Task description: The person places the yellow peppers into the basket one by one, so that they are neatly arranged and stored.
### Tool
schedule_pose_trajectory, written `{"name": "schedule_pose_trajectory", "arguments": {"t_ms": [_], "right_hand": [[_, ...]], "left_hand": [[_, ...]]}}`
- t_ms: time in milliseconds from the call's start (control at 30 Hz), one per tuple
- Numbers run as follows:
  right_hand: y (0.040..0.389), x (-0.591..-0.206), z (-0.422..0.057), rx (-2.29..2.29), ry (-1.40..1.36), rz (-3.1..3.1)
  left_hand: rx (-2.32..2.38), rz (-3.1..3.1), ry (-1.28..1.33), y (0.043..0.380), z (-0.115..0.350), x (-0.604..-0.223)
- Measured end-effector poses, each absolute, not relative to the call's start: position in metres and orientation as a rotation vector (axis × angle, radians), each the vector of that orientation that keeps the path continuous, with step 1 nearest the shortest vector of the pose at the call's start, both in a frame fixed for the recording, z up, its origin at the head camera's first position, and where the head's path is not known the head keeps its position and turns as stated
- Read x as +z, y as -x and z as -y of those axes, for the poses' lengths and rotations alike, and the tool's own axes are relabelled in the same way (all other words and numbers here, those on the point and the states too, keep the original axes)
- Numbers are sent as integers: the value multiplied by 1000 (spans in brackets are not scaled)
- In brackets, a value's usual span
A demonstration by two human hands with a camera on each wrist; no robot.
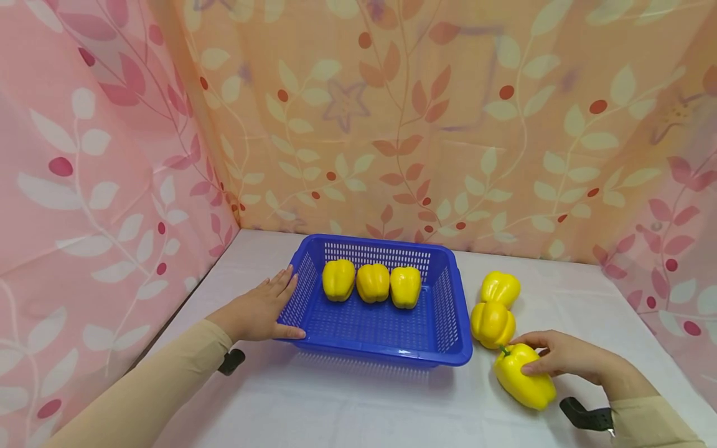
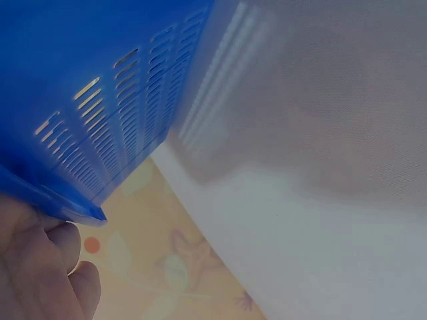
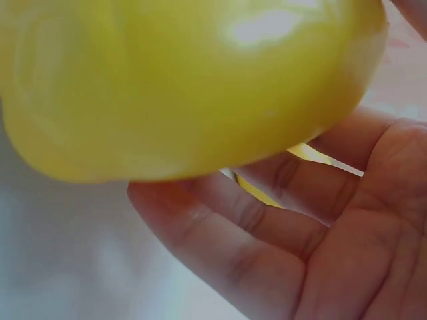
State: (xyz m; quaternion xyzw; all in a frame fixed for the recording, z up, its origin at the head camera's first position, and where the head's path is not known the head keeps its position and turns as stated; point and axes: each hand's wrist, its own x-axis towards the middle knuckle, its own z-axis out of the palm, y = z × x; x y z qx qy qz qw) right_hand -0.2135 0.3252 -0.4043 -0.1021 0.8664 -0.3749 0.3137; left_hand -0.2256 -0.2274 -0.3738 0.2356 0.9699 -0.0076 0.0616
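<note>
Now | right hand [image 1: 577, 359] grips pepper [image 1: 525, 381] between basket [image 1: 386, 353] and right edge of table [image 1: 566, 298] | right wrist view adds fingers [image 3: 223, 250] hidden from head view | left hand [image 1: 259, 311] rests straight-fingered on basket's left rim

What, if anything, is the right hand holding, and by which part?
A yellow bell pepper: the right hand grips it by its rounded body, not by the green stem.

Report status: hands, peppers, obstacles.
Left hand on blue basket's rim. Right hand gripping yellow pepper outside. Three peppers inside, two more on table. Basket wall stands between held pepper and inside.
</note>
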Motion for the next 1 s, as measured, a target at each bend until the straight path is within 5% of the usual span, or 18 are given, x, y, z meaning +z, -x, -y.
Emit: {"name": "schedule_pose_trajectory", "arguments": {"t_ms": [1000], "right_hand": [[229,-344,-308,-1143,499,-2570]], "left_hand": [[-45,-2928,-684,227,227,-374]]}}
